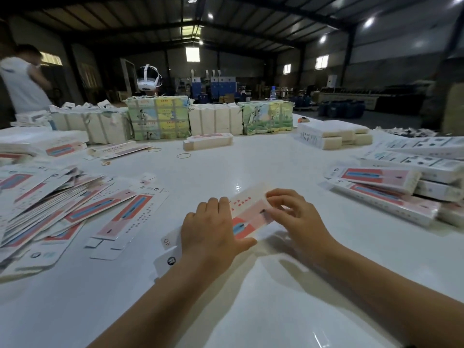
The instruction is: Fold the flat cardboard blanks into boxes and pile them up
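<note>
Cardboard blank [247, 212] between both hands, folded boxes [391, 187] piled right

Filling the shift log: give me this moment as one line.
step: folding | left hand: holds blank | right hand: pinches its edge | flat blanks: left | folded boxes: right

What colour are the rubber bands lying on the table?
Yellowish-tan rubber bands, seen in the head view, on the white table.
</note>
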A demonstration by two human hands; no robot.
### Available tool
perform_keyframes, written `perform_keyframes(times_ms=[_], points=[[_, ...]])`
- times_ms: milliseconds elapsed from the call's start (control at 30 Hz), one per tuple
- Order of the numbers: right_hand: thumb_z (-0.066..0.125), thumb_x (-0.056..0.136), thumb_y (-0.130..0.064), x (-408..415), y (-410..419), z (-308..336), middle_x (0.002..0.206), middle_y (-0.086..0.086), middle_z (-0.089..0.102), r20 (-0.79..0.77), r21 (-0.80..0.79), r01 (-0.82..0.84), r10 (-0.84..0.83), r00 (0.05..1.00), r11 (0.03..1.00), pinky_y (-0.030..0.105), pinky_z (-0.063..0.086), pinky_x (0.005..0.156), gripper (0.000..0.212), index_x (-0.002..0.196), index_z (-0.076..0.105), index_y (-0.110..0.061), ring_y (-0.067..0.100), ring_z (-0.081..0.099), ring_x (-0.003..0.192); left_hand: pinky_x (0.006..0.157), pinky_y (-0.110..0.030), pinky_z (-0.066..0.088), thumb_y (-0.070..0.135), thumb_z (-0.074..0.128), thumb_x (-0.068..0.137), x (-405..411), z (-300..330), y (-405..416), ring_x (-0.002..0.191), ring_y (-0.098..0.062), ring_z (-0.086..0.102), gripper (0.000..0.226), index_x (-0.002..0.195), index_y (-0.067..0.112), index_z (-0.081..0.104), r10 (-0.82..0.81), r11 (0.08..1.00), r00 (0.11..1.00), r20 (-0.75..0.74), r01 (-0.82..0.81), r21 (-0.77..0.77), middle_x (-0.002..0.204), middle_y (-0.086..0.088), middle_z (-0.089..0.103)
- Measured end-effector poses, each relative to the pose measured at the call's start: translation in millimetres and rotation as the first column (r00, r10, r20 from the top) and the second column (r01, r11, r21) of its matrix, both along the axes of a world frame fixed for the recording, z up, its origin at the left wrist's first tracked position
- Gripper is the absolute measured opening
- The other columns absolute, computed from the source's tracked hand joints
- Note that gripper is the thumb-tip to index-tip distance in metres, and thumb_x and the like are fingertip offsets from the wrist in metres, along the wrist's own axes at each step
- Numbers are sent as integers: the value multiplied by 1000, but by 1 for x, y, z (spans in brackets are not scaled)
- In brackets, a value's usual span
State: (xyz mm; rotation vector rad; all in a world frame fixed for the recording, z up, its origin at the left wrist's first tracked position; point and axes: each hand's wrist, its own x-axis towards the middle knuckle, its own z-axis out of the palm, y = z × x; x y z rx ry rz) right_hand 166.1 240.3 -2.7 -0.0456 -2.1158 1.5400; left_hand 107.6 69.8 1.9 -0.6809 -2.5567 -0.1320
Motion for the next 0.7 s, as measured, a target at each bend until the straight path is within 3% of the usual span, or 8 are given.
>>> perform_keyframes(times_ms=[67, 133, 200, 300, 400, 567, 633, 700], points=[[62, 87, -3, 0, 1, 5, 110, -4, 57, -10, -137, -54, 53, 999, 989, 20, 54, 77, 11, 82, 69, -11, 19, 60, 104, 73, -22, 32, 82, 43, 68, 1, 1, 4, 85, -9, 39, 82, 126, 26, 29, 6, 1000, 1000, 3, -6, -14, 112, 6, 49], [61, 85, 2, 2, 1, 9, 107, -4, 57, -21, -153, -81, 79, 997, 985, 17, 52, 71, 20, 72, 67, -11, 19, 61, 100, 71, -22, 33, 82, 46, 68, 2, 3, 6, 84, -9, 41, 82, 125, 26, 31, 4, 1000, 1000, 22, -4, 5, 110, 6, 50], [60, 86, 1, 3, 3, 8, 109, -3, 56, -3, -136, -98, 99, 995, 986, 20, 53, 75, 17, 75, 66, -10, 21, 59, 106, 71, -22, 37, 80, 49, 67, 2, 4, 5, 84, -10, 45, 81, 125, 27, 33, -34, 998, 997, 70, 30, 56, 109, 7, 50], [65, 87, -9, 6, 10, 6, 119, -8, 54, 12, 16, -86, 86, 996, 996, 25, 51, 91, 7, 87, 70, -14, 17, 50, 118, 72, -22, 45, 75, 56, 68, 2, 8, -2, 85, -10, 51, 75, 123, 28, 37, -137, 984, 979, 150, 116, 138, 108, 9, 49], [66, 77, -27, 9, 13, 10, 122, -16, 57, -3, 101, -109, 110, 994, 989, 23, 39, 101, 19, 96, 72, -28, 7, 43, 123, 73, -24, 52, 67, 63, 70, 3, 16, -9, 85, -10, 56, 66, 120, 30, 41, -213, 965, 947, 239, 165, 205, 108, 11, 51], [77, 77, -18, 12, 7, 11, 109, -19, 59, -50, 273, -77, 94, 994, 959, 4, 27, 93, 29, 88, 65, -43, -4, 39, 119, 78, -37, 53, 61, 64, 73, -1, 26, -18, 87, -17, 60, 53, 110, 25, 52, -199, 970, 932, 303, 145, 193, 106, 7, 61], [75, 78, -15, 11, 5, 9, 101, -20, 60, -92, 304, -5, 35, 995, 953, 5, 31, 91, 27, 84, 66, -40, -5, 44, 111, 78, -37, 53, 64, 64, 71, -2, 28, -19, 87, -16, 60, 55, 110, 27, 52, -200, 975, 923, 330, 154, 158, 107, 7, 62], [72, 81, -11, 8, 5, 6, 99, -13, 60, -137, 341, 120, -77, 987, 932, 13, 38, 89, 22, 93, 69, -29, 2, 51, 104, 76, -35, 54, 66, 63, 71, -2, 29, -19, 84, -14, 60, 55, 110, 29, 51, -216, 972, 908, 359, 163, 172, 110, 8, 62]])
